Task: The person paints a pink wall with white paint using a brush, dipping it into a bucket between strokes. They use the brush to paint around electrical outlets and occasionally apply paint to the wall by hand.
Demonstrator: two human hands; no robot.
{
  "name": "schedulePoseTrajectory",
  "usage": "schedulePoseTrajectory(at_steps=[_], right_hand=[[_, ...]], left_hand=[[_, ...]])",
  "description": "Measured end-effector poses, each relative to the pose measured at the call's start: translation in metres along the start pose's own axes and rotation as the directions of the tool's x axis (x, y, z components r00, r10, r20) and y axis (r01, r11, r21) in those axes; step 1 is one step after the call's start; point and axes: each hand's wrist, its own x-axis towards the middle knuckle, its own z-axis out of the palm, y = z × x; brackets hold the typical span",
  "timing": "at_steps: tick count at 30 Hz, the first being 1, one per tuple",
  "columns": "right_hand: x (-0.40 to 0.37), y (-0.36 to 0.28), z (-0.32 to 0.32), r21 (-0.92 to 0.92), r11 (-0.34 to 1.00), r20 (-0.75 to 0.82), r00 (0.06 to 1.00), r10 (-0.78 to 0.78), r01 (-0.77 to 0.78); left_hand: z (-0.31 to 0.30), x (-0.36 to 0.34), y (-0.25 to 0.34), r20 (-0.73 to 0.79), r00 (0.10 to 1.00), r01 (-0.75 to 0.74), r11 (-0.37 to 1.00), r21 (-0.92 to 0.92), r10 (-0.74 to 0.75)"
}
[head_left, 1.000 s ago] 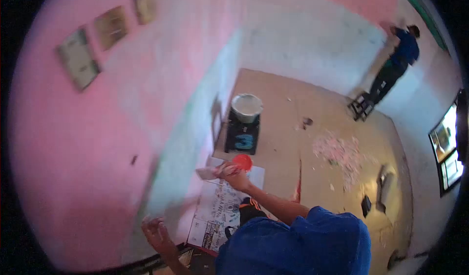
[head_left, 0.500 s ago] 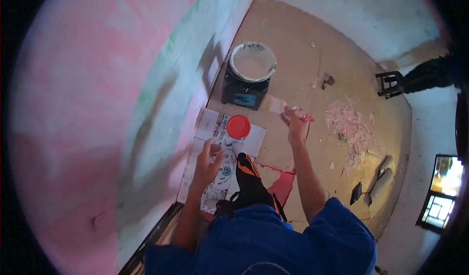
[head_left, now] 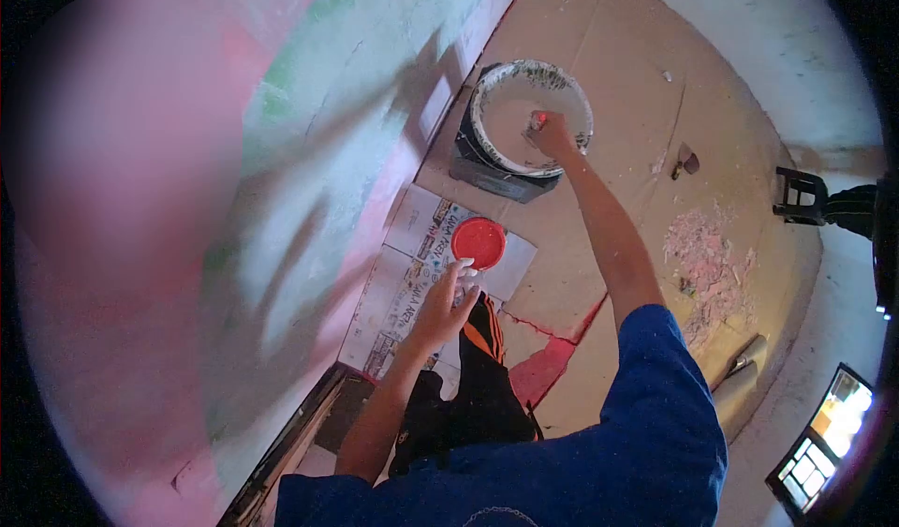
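My right hand (head_left: 552, 135) is inside the rim of a large white bucket (head_left: 586, 138), closed round a red-handled tool (head_left: 538, 119). The tool's working end is hidden in the bucket, so its exact kind cannot be made out. Pale, whitish liquid (head_left: 510, 110) fills the bucket, which sits on a dark box-like stand (head_left: 510, 185). My left hand (head_left: 445, 310) hangs with fingers apart, holding nothing, and its fingertips look whitened. Just beyond those fingertips is a round red lid or tub (head_left: 478, 244) on printed cardboard (head_left: 398, 293).
The painted wall (head_left: 318, 152) rises close on my left. Scraped pinkish flakes (head_left: 707, 265) lie on the floor at right, with a small scraper-like object (head_left: 685, 162) beyond them. A dark stool (head_left: 799, 196) stands by the far wall. A red patch (head_left: 543, 368) marks the floor near my leg.
My right hand has moved forward from above the floor into the bucket with the red-handled tool. My left hand has shifted right, closer to the red lid or tub. The view has turned slightly.
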Motion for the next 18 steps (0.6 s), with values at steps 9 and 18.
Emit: schedulePoseTrajectory(at_steps=[9,18], right_hand=[[0.016,0.031,0.005,-0.156,0.988,0.175,0.984,0.011,0.016],[-0.034,0.013,-0.023,0.81,0.586,-0.171,0.941,0.292,-0.035]], left_hand=[[0.031,0.137,-0.06,-0.037,0.968,0.22,0.907,-0.36,-0.25],[0.023,0.108,0.028,-0.133,0.988,-0.053,0.984,0.171,0.076]])
